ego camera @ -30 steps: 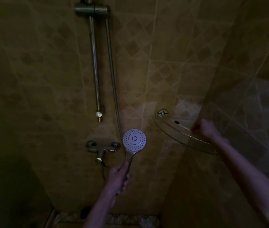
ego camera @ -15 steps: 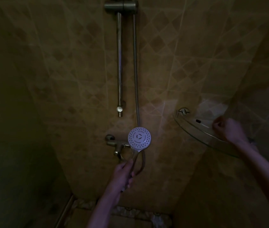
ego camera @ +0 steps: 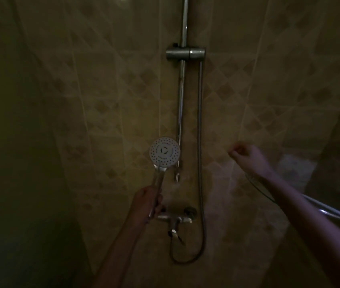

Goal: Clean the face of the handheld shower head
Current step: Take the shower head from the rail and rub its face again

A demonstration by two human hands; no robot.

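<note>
In this dim shower, the handheld shower head [ego camera: 164, 151] is upright with its round white spray face turned toward me. My left hand [ego camera: 148, 201] grips its chrome handle from below. Its metal hose [ego camera: 200, 142] runs down the wall and loops under the tap. My right hand [ego camera: 246, 152] hovers in the air to the right of the head, well apart from it, with its fingers curled. I see nothing in that hand.
A chrome slide rail [ego camera: 181, 100] with an empty holder bracket [ego camera: 185, 53] stands on the tiled wall behind the head. The mixer tap [ego camera: 175, 219] sits below my left hand. A glass corner shelf [ego camera: 331, 213] juts out under my right forearm.
My right hand has left the glass shelf and moved up and left toward the shower head. The view has tilted and swung right, so the rail and tap now sit centre.
</note>
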